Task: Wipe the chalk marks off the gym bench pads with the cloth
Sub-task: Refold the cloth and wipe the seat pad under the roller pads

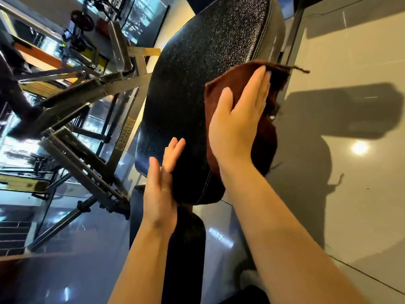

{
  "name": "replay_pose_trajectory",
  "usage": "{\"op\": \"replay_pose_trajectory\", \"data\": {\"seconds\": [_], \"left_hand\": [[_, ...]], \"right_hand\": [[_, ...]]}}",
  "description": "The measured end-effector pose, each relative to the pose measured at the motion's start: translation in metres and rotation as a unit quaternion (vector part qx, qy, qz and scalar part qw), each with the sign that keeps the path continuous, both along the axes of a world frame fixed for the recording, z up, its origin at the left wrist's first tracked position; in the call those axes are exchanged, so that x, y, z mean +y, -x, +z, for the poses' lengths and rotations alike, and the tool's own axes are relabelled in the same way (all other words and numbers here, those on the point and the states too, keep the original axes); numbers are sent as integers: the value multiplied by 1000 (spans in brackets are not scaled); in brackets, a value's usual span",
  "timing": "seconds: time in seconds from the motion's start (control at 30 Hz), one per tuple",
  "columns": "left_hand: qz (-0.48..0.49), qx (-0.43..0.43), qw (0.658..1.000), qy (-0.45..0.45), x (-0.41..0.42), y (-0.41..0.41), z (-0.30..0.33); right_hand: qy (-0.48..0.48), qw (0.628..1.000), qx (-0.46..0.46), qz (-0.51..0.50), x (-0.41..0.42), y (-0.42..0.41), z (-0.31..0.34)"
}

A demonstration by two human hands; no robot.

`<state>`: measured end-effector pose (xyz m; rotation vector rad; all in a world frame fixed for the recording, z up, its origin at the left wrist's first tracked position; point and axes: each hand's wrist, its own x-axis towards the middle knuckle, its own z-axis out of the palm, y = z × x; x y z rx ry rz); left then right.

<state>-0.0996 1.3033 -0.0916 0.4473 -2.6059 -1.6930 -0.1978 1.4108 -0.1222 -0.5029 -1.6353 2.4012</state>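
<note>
Cloth (pixel 223 93) under flat right fingers (pixel 258 84), lengthwise along bench pad's (pixel 197 73) right edge.

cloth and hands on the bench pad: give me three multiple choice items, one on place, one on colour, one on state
1. Where is the cloth?
A. on the floor
B. on the pad's right edge
C. in the left hand

2. What colour is the cloth?
A. white
B. blue
C. dark red-brown

3. How is the right hand?
A. flat on the cloth
B. a fist
C. hanging free

B: it drapes the pad there.
C: its folds show that colour.
A: straight fingers press it; the left hand touches the pad bare.
</note>
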Motion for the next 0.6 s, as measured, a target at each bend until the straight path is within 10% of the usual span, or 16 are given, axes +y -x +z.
{"op": "replay_pose_trajectory", "data": {"seconds": [0.6], "left_hand": [[-15, -10, 1000, -23, -4, 3, -3]], "right_hand": [[-110, 989, 98, -14, -53, -89, -28]]}}
